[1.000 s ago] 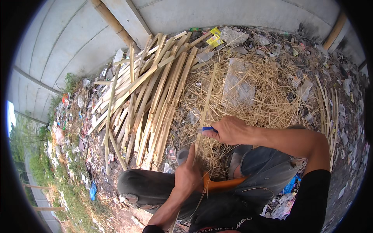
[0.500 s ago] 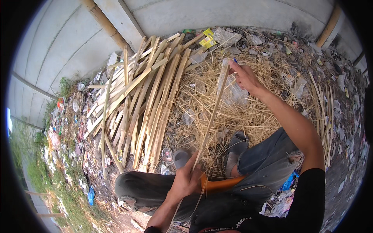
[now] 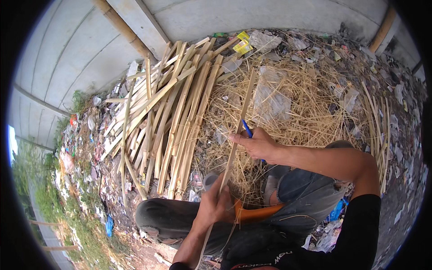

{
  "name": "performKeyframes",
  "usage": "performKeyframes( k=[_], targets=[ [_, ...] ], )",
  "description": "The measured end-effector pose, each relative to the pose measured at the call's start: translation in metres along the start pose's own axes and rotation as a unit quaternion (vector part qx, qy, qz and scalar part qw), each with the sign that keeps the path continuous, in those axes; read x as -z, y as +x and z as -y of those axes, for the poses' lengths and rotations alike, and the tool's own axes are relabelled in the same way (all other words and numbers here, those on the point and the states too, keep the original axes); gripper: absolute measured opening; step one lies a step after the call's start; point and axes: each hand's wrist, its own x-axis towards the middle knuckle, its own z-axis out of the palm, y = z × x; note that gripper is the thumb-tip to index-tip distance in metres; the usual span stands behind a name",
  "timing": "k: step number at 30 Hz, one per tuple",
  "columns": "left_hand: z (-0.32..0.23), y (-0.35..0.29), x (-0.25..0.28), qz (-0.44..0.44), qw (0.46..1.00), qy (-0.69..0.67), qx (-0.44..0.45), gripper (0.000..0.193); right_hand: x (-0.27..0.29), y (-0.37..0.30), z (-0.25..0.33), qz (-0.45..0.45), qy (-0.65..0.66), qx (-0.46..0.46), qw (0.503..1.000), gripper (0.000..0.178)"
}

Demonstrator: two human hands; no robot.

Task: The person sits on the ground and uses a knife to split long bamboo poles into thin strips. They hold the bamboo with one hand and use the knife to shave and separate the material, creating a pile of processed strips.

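1. Over straw and trousers, a long strip is held in the left hand.
2. A blue tool is held in the grip of the right hand, by which the strip is touched.

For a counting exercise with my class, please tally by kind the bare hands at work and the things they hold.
Bare human hands (left hand, right hand): 2
Long, flat, tan bamboo-like strip: 1
Slim, straight blue tool: 1
Total: 4
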Motion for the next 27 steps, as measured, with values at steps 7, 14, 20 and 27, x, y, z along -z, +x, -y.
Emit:
performKeyframes(
  k=[7,14,20,27],
  targets=[
    [-0.006,0.003,-0.003,0.005,1.0,-0.001,0.024,0.051,-0.012,-0.016,-0.013,0.0,-0.092,-0.005,0.996,0.048],
    [-0.003,0.005,0.006,0.051,0.987,-0.136,0.07,0.041,0.029,-0.005,0.025,-0.093,-0.457,0.216,0.858,0.066],
    [-0.009,0.006,0.008,0.074,0.979,-0.167,0.096,0.04,0.007,-0.033,0.019,-0.015,-0.528,0.266,0.806,0.067],
    [0.001,-0.002,0.006,0.052,0.987,-0.128,0.078,0.039,0.042,-0.002,0.05,-0.067,-0.542,0.225,0.807,0.07]
  ],
)
